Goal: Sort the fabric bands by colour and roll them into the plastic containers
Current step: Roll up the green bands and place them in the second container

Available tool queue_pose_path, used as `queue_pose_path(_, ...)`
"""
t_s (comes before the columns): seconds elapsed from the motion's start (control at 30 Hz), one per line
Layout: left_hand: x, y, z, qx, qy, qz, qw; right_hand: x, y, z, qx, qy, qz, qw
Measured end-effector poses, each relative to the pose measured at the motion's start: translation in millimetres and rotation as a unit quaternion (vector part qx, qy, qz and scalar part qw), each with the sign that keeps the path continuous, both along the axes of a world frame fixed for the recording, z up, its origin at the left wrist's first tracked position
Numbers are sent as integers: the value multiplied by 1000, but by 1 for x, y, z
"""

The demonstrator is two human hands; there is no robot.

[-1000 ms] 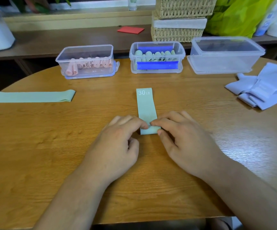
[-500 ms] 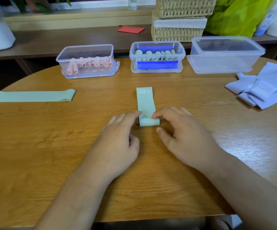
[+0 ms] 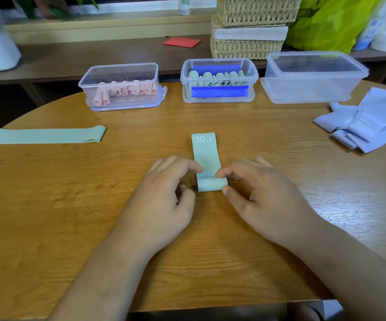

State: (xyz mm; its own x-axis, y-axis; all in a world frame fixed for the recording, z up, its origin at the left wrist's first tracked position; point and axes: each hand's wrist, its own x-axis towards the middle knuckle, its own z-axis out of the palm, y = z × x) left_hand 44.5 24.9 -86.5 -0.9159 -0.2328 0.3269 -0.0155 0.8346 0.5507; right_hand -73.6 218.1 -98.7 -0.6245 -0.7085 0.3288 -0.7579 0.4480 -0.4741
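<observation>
Band [image 3: 207,158] lies at the middle of the tabletop [image 3: 71,205], its long axis running near to far; the far end, printed 30 LB, is flat, and the near end is wound into a roll [image 3: 211,184] that lies crosswise, left to right. The unrolled length lies straight out on the far side of the fingers, so the coming move, as I judge it, is a push of the roll away from the person along that axis.

Left hand [image 3: 164,200] sits at the roll's left end; its index fingertip [image 3: 196,169] curls onto the band's left edge just beyond the roll; the thumb is tucked near the roll's left end, though I cannot tell whether it touches. Right hand [image 3: 263,200] sits at the right end; its index finger [image 3: 222,174] and thumb [image 3: 227,190] pinch the roll narrowly between them. Both hands are about equally near, one to each side.

Green box [image 3: 186,89], holding green rolls, stands straight beyond the band's far end, well apart; pink box [image 3: 83,86] stands to its left, clear box [image 3: 312,89] to its right. A second green band, the flat band [image 3: 43,135], lies at far left; lilac bands [image 3: 370,121] lie heaped at the right. Nothing lies between the roll and the band's far end; the risk I see is the roll skewing if one hand leads.
</observation>
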Motion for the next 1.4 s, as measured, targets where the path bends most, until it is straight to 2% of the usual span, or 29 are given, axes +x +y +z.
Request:
queue_pose_path(0.17, -1, 2, -2, -34, -2, -52, 998, 0, 0, -2, -4, 20, -8, 1000)
queue_pose_path(0.37, -4, 0, -4, -28, -15, -37, 999, -1, -2, -2, 8, 15, -16, 1000)
queue_pose_path(0.53, -4, 0, -3, -30, -29, -20, 999, 3, -1, 2, -33, 13, -3, 999)
queue_pose_path(0.67, -4, 2, -3, -35, -48, -1, 998, 1, -4, 1, -15, 17, 4, 1000)
queue_pose_path(0.77, -5, 2, -5, -5, -69, 21, 997, -4, -7, 0, 4, 25, 0, 1000)
queue_pose_path(0.9, -7, -1, -9, 30, -55, 33, 997, -11, -15, 0, 7, 28, -10, 1000)
queue_pose_path(1.4, -4, 0, -6, 30, -26, 23, 999, 0, -3, -1, -21, 6, 9, 1000)
